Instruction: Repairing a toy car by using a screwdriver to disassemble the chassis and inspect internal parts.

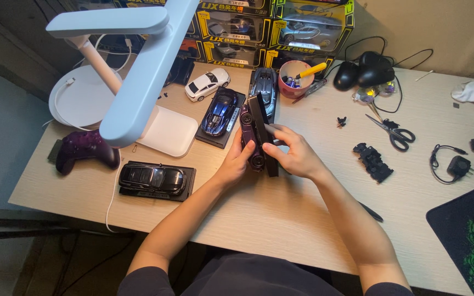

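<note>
item: purple model car (249, 137) on its black base (264, 134), tipped on edge over the counter (281, 208), just right of the blue model car (219, 111). my left hand (236, 163) and right hand (293, 155) both gripped it; separating step, needing steady pull.

The white desk lamp's broad head (138, 71) hides the desk behind it, and the black-and-green mouse mat (467, 241) is cut off by the right edge.

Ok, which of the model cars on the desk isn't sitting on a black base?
The white car near the lamp. It stands bare on the desk, while the blue and black cars each rest on a black base.
</note>
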